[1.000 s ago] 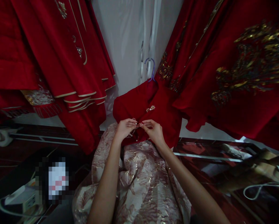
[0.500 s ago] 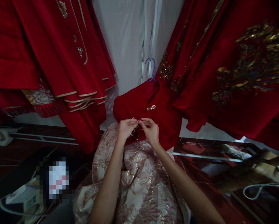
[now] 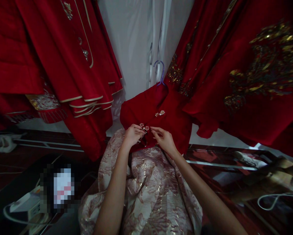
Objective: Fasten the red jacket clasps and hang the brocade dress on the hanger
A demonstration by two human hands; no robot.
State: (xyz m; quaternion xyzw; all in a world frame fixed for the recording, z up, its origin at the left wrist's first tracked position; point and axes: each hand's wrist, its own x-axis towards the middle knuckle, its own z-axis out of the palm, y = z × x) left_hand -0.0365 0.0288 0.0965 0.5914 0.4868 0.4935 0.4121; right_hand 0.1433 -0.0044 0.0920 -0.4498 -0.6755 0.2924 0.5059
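A red garment (image 3: 136, 107) hangs from a purple hanger (image 3: 161, 73), with a pink-and-gold brocade skirt (image 3: 151, 176) spread below it. At its front opening, my left hand (image 3: 133, 135) pinches the left side of a beaded clasp (image 3: 144, 128). My right hand (image 3: 164, 139) is just right of that clasp, its fingers bent and slightly apart, with nothing visible in them. Higher on the garment sits a second beaded clasp (image 3: 160, 113). More beading shows below my left fingers, partly covered by them.
Red garments (image 3: 51, 49) with pale piping hang at left, and red ones with gold sequins (image 3: 271, 71) at right. A white cabinet (image 3: 127, 32) stands behind. At lower left is a power strip (image 3: 31, 205) beside a blurred-out bright screen. A shoe (image 3: 249, 160) lies at right.
My right hand has drawn away to the right from my left fingertips, uncovering the beaded clasp. My left hand stays nearly in place.
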